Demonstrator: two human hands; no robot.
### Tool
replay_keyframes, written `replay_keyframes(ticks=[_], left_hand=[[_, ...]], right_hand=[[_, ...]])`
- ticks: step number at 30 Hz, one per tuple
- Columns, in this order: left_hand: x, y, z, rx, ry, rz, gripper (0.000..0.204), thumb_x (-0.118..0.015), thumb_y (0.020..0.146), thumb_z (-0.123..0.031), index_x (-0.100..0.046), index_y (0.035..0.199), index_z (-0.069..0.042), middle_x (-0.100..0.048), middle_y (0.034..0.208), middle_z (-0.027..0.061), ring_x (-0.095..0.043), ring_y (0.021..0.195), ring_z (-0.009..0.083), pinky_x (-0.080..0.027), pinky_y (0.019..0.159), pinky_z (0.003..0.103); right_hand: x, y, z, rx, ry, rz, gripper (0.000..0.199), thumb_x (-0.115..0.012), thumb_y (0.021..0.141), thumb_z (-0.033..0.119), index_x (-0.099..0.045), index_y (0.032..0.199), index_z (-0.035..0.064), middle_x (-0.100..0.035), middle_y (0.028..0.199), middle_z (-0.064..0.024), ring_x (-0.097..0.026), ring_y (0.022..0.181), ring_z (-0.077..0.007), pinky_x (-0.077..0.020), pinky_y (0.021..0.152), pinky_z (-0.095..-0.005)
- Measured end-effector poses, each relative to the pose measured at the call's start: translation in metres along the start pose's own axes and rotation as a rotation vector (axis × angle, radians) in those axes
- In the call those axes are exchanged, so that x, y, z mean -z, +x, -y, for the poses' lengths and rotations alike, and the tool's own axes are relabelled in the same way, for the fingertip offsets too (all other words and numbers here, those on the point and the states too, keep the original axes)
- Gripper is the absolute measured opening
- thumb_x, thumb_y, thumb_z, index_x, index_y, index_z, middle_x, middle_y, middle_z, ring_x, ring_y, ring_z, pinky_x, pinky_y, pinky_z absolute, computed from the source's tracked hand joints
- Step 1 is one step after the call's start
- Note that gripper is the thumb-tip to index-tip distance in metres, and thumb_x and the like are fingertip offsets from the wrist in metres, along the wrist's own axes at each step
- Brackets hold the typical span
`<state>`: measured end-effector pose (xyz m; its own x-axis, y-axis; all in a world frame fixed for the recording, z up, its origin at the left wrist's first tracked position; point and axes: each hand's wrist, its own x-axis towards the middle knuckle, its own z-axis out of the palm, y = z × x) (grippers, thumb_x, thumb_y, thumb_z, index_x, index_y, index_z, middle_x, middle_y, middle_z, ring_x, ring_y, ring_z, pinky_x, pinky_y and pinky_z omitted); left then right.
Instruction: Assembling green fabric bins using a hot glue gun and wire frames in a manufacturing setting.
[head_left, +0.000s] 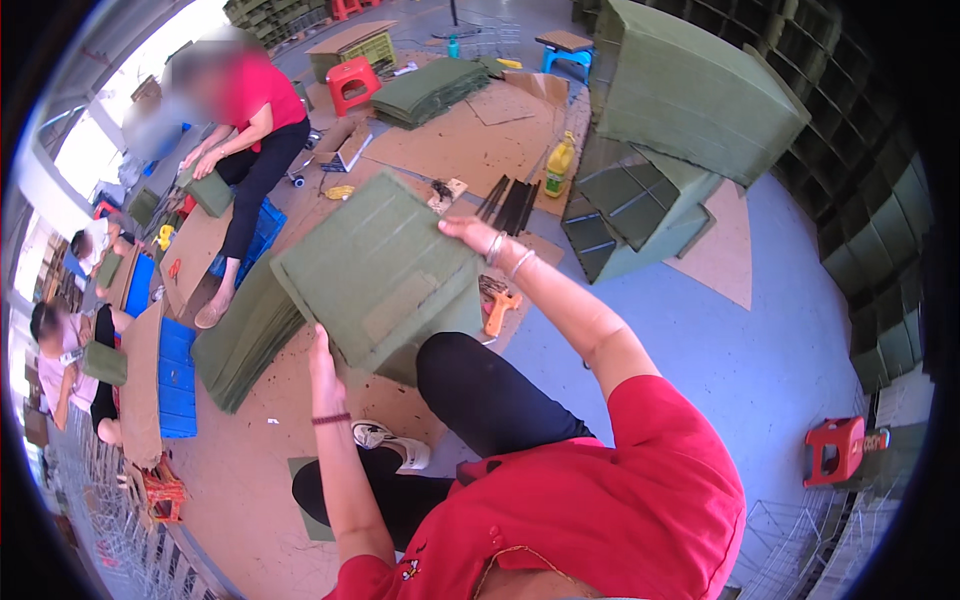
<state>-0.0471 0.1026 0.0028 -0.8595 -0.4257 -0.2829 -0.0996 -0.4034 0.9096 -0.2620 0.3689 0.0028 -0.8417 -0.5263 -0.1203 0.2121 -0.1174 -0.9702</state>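
Note:
A square, dark green fabric-covered panel point(375, 265) with faint seam lines is tilted up in front of my knees. My left hand point(325, 375) is at its lower left edge, fingers partly hidden behind it. At the upper right edge, my right hand point(470, 235) pinches the panel between thumb and fingers. Another green surface point(450, 318) shows below it; whether it is joined to the panel, I cannot tell. A fanned stack of green panels point(250, 335) stands just left of it. Near my right knee lies an orange-handled tool point(502, 312), perhaps a glue gun.
Dark strips point(512, 205) and a yellow bottle point(560, 165) are ahead on cardboard. Large green boxes point(690, 95) are piled at the far right. A flat green stack point(430, 92) lies beyond. A co-worker point(260, 105) sits ahead left; a red stool point(835, 452) stands right.

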Motion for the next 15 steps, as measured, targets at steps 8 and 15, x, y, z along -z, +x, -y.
replay_keyframes(ticks=[8,15], left_hand=[[-0.125,-0.018,-0.04,-0.101,0.215,0.252,0.05,-0.049,0.09,-0.036,-0.047,0.123,0.002,-0.049,0.125,0.0091,-0.045,0.114,0.0172,-0.034,0.097,0.031],[-0.209,-0.062,0.018,-0.038,0.224,0.605,0.041,-0.051,0.09,-0.033,-0.054,0.114,0.0,-0.054,0.118,0.0073,-0.046,0.111,0.0147,-0.029,0.099,0.03]], right_hand=[[0.092,-0.121,0.069,0.061,0.108,-0.203,0.048,-0.057,0.086,0.03,-0.049,0.12,-0.0024,-0.06,0.107,-0.0099,-0.059,0.091,-0.0154,-0.0482,0.079,-0.0277],[0.154,-0.268,0.043,0.076,0.131,-0.514,0.047,-0.055,0.088,0.03,-0.047,0.121,-0.0021,-0.059,0.106,-0.0091,-0.06,0.089,-0.0135,-0.0493,0.076,-0.0254]])
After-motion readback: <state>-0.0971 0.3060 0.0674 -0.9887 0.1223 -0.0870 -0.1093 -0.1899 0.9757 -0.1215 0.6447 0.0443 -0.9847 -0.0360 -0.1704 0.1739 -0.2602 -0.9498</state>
